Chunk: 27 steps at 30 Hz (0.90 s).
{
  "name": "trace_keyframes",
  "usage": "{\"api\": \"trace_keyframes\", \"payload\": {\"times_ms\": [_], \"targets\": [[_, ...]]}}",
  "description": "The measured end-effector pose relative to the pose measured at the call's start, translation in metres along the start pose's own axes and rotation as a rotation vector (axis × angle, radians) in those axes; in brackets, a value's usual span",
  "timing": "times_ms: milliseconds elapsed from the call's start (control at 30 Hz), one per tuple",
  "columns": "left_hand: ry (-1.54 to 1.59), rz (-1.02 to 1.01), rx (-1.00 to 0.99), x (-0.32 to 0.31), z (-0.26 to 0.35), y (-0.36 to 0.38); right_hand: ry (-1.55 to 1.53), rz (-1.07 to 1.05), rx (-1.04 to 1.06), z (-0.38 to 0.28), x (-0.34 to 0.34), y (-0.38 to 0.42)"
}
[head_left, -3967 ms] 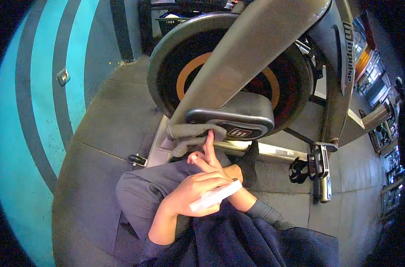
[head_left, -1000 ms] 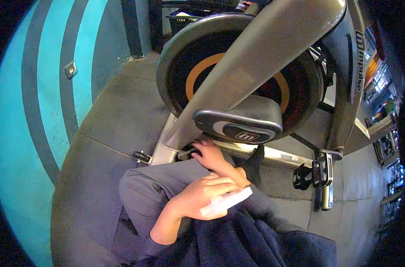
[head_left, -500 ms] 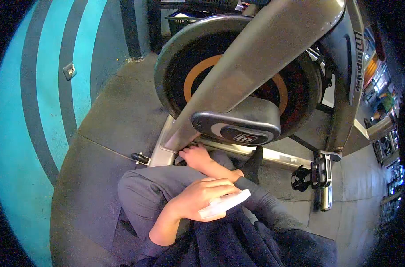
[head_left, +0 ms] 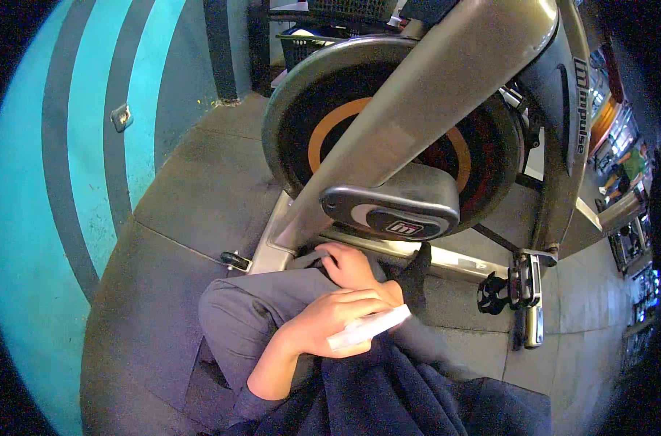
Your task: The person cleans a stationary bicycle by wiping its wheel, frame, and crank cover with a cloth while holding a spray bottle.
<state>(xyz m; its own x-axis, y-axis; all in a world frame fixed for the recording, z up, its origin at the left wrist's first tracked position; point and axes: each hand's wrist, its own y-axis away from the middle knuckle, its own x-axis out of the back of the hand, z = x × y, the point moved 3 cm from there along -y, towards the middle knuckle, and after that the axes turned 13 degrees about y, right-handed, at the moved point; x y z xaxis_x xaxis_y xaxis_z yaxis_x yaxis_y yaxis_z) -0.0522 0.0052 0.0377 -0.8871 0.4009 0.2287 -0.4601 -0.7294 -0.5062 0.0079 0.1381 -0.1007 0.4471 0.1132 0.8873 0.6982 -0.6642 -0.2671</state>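
Observation:
My left hand [head_left: 330,323] is wrapped around a flat white slab [head_left: 370,327], held edge-on over my lap; its exact kind does not show. Beyond it, my right hand [head_left: 351,267] is closed, its fingertips at a strip of dark grey cloth [head_left: 308,259] by my shin. How firmly the fingers grip the cloth is partly hidden. Just past this hand is the foot of an exercise bike's frame [head_left: 290,221], with the bike's rounded crank cover [head_left: 392,207] above.
The bike's large flywheel [head_left: 287,109] fills the space ahead. A pedal [head_left: 516,283] juts out on the right, and a small wheel [head_left: 234,259] sits at the base's left end. A striped turquoise wall [head_left: 83,145] rises left. Dark baskets [head_left: 301,47] stand behind.
My right hand has drawn back from the frame's foot, toward me and slightly right, with the grey cloth now showing beside it. My left hand stays nearly still with the white slab.

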Motion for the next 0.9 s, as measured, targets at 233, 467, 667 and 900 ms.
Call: {"api": "trace_keyframes", "payload": {"times_ms": [233, 467, 667, 900], "targets": [[-0.075, 0.047, -0.012, -0.003, 0.0, 0.004, -0.104, 0.29, -0.055, -0.023, 0.102, 0.06], [-0.041, 0.054, -0.006, -0.006, 0.006, -0.004, -0.758, 0.445, -0.438, -0.012, 0.208, 0.086], [-0.095, 0.045, -0.021, -0.009, 0.006, -0.001, -0.94, 0.539, -0.401, -0.001, 0.273, 0.102], [-0.056, 0.038, -0.051, -0.009, 0.0, 0.001, -0.751, 1.009, -0.285, 0.017, 0.326, 0.112]]}}
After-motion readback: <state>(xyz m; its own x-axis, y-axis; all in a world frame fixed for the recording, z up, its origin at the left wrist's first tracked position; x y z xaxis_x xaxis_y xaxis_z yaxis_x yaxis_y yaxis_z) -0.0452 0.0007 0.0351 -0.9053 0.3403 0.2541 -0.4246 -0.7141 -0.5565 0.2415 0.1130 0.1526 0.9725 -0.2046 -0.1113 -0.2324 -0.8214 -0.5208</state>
